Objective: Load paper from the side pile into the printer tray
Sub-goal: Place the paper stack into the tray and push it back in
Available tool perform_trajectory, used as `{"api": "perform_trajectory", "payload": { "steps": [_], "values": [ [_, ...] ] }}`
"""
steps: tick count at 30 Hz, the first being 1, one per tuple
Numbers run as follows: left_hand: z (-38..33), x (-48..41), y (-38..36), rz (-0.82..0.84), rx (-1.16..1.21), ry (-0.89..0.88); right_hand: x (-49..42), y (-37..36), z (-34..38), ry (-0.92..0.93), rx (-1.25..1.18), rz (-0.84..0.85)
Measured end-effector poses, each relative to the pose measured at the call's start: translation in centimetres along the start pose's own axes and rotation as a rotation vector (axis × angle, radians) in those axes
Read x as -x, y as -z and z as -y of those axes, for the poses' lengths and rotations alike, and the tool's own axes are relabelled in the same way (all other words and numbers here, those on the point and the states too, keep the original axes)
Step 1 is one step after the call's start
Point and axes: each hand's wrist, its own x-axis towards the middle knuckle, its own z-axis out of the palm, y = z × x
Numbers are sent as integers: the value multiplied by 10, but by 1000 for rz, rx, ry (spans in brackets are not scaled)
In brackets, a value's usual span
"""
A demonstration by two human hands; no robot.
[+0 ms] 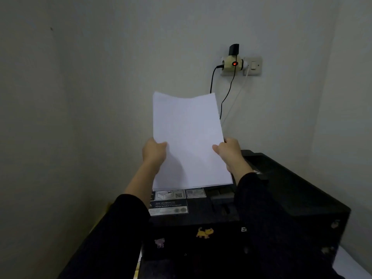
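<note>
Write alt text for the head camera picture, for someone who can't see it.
The left hand and right hand grip a stack of white paper sheets by its side edges above a black printer with cat stickers. On the pale wall behind, a cream plug adapter with a red light has black cables hanging down.

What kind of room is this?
Probably a home or small-office corner: a black printer with a cat sticker, a wall socket crowded with plugs, and a stack of paper held above it.
</note>
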Motion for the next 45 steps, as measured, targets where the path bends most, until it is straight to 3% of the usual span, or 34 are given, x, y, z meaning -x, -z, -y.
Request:
{"api": "perform_trajectory", "payload": {
  "steps": [5,12,22,27,37,43,45],
  "values": [
    [1,12,-1,-107,-36,-249,5,-9,4,137,-40,16],
    [48,27,-5,62,35,-213,21,-18,-29,167,-38,58],
    [53,29,-11,-25,8,-267,19,-21,-34,154,-56,-22],
    [46,29,-10,-51,-29,-235,19,-18,-32,182,-34,-24],
    [-8,68,-14,-181,-88,-166,23,28,-5,205,64,-188],
    [-15,108,-27,-72,-201,-52,45,77,-11,78,153,-239],
    [-8,130,-32,-51,-139,-29,60,94,-22,28,153,-248]
  ]
}}
